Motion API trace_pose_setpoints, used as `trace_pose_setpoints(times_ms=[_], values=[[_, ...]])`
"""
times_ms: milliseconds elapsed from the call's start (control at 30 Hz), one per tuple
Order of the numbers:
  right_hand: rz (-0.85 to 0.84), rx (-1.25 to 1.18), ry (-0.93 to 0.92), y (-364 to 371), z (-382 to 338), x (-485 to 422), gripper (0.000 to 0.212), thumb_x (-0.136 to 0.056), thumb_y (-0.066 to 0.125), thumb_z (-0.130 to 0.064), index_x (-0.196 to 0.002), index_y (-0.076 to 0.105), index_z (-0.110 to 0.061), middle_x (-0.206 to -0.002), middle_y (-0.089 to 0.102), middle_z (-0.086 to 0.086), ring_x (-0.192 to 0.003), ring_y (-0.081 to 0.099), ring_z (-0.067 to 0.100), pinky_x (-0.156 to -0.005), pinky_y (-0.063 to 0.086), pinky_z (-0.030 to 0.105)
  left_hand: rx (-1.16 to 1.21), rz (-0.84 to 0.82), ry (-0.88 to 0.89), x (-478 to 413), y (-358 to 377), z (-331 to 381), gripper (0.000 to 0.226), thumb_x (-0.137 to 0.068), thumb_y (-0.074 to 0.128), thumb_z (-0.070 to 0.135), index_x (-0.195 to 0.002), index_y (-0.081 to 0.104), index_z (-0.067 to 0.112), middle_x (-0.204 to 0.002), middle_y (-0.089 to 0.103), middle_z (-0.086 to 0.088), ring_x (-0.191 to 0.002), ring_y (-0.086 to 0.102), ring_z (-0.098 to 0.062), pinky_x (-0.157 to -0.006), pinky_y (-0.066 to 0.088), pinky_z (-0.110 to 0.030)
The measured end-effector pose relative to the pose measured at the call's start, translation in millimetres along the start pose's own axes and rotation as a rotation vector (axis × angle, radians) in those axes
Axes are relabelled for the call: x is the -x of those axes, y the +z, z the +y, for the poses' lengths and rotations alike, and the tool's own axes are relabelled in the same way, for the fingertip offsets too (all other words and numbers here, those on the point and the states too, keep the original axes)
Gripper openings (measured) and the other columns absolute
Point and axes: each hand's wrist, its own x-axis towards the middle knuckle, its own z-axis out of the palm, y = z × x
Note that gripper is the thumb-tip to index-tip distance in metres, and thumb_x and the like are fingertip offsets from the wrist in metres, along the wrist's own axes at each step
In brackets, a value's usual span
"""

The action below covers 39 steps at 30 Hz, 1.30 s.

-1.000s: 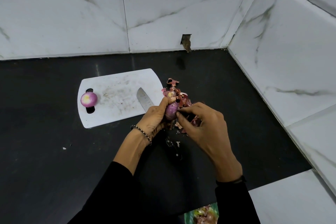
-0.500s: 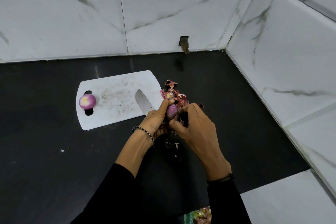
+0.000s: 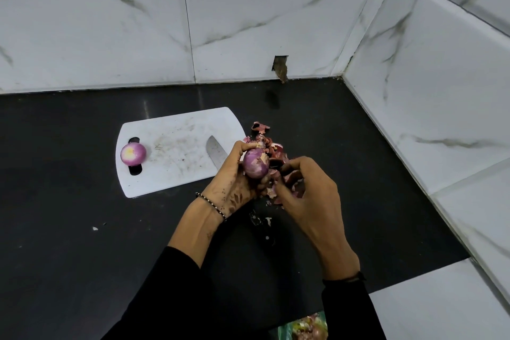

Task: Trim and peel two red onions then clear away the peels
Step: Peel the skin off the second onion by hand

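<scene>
My left hand (image 3: pixel 233 183) grips a partly peeled red onion (image 3: pixel 255 164) just off the right edge of the white cutting board (image 3: pixel 176 171). My right hand (image 3: pixel 309 196) is beside it on the right, fingers curled, pinching a scrap of peel (image 3: pixel 273 191) just below the onion. A pile of red peels (image 3: pixel 271 146) lies on the black counter behind and under my hands. A second, peeled onion (image 3: pixel 133 154) sits on the board's left end by the handle slot.
A knife lies with its blade (image 3: pixel 216 152) on the board's right side and its dark handle (image 3: pixel 262 225) under my wrists. White tiled walls close the back and right. A green bag with onions (image 3: pixel 305 326) shows at the bottom edge.
My right hand has pulled away from the onion to the right and down, exposing more of the onion in my left hand. The peeled onion and knife have stayed put.
</scene>
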Motion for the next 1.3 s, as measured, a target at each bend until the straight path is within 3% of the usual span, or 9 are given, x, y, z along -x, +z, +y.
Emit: trace_pose_setpoints(times_ms=[67, 167, 367, 500, 667, 800, 1000, 1200, 1300], values=[[0.043, -0.054, 0.001, 0.7, -1.4, -0.1, 0.020, -0.090, 0.061, -0.032, -0.108, 0.064, -0.024, -0.098, 0.066, -0.015, -0.081, 0.064, 0.004, -0.066, 0.058, 0.032, -0.012, -0.012, 0.003, 1.4, -1.7, -1.2, 0.047, -0.086, 0.047, 0.048, -0.075, 0.065, 0.005, -0.057, 0.050, -0.007, -0.053, 0.040, -0.016, -0.056, 0.031, -0.028], [0.098, -0.059, -0.045, -1.2, -8.9, -1.9, 0.024, -0.096, 0.054, -0.035, -0.114, 0.066, -0.022, -0.100, 0.068, -0.016, -0.085, 0.066, 0.002, -0.071, 0.059, 0.028, -0.021, -0.023, 0.004, 1.7, -2.4, -1.5, 0.042, -0.082, 0.051, 0.048, -0.080, 0.060, 0.007, -0.062, 0.049, -0.007, -0.054, 0.042, -0.016, -0.059, 0.032, -0.028], [0.099, -0.088, -0.185, 0.8, -8.0, -4.8, 0.026, -0.092, 0.069, -0.029, -0.115, 0.072, -0.017, -0.109, 0.068, -0.009, -0.097, 0.063, 0.004, -0.078, 0.056, 0.025, 0.072, 0.085, 0.002, -3.4, 6.7, 3.1, 0.030, -0.083, 0.061, 0.039, -0.095, 0.057, 0.012, -0.083, 0.055, -0.007, -0.069, 0.050, -0.017, -0.071, 0.042, -0.032], [0.111, -0.074, -0.201, -1.8, -8.9, -8.3, 0.021, -0.092, 0.070, -0.024, -0.112, 0.074, -0.016, -0.105, 0.069, -0.009, -0.095, 0.063, 0.002, -0.080, 0.056, 0.025, -0.017, 0.125, 0.096, -6.0, 4.5, 3.2, 0.024, -0.093, 0.055, 0.037, -0.085, 0.060, 0.015, -0.073, 0.064, -0.005, -0.073, 0.055, -0.019, -0.073, 0.045, -0.032], [0.031, 0.017, -0.164, -6.4, -14.9, -12.7, 0.028, -0.091, 0.055, -0.042, -0.103, 0.068, -0.021, -0.096, 0.064, -0.011, -0.083, 0.059, 0.004, -0.069, 0.050, 0.021, -0.168, 0.112, 0.185, -4.3, -3.3, 2.3, 0.032, -0.085, 0.067, 0.041, -0.069, 0.078, 0.016, -0.086, 0.072, -0.013, -0.092, 0.061, -0.033, -0.097, 0.047, -0.054], [-0.069, 0.074, -0.060, -2.9, -20.3, -12.2, 0.023, -0.092, 0.055, -0.041, -0.103, 0.060, -0.022, -0.097, 0.057, -0.012, -0.079, 0.056, 0.008, -0.064, 0.049, 0.023, -0.231, 0.112, 0.166, -4.3, -6.0, 1.0, 0.036, -0.084, 0.067, 0.051, -0.077, 0.081, 0.018, -0.100, 0.075, -0.018, -0.105, 0.068, -0.036, -0.103, 0.048, -0.052], [-0.135, 0.048, -0.033, -2.6, -15.7, -6.5, 0.018, -0.089, 0.056, -0.042, -0.099, 0.055, -0.027, -0.092, 0.053, -0.015, -0.079, 0.054, 0.006, -0.065, 0.047, 0.023, -0.153, 0.177, 0.140, -4.9, -7.3, 0.8, 0.053, -0.083, 0.069, 0.054, -0.109, 0.070, 0.008, -0.108, 0.073, -0.018, -0.104, 0.068, -0.029, -0.100, 0.052, -0.045], [-0.157, 0.068, 0.034, -10.1, -6.5, -2.2, 0.028, -0.085, 0.051, -0.049, -0.098, 0.057, -0.025, -0.092, 0.058, -0.011, -0.078, 0.057, 0.008, -0.070, 0.053, 0.034, -0.041, 0.201, 0.108, -5.1, -0.3, 2.0, 0.040, -0.093, 0.058, 0.048, -0.100, 0.062, 0.008, -0.065, 0.072, -0.008, -0.060, 0.065, -0.019, -0.063, 0.053, -0.034], [-0.108, 0.092, 0.051, -11.1, -1.7, -0.9, 0.022, -0.088, 0.057, -0.046, -0.099, 0.058, -0.027, -0.093, 0.057, -0.013, -0.076, 0.055, 0.005, -0.067, 0.051, 0.030, 0.003, 0.202, 0.053, -4.4, 0.8, 4.1, 0.057, -0.091, 0.058, 0.052, -0.114, 0.061, 0.001, -0.068, 0.067, -0.011, -0.052, 0.059, -0.017, -0.057, 0.052, -0.030]])
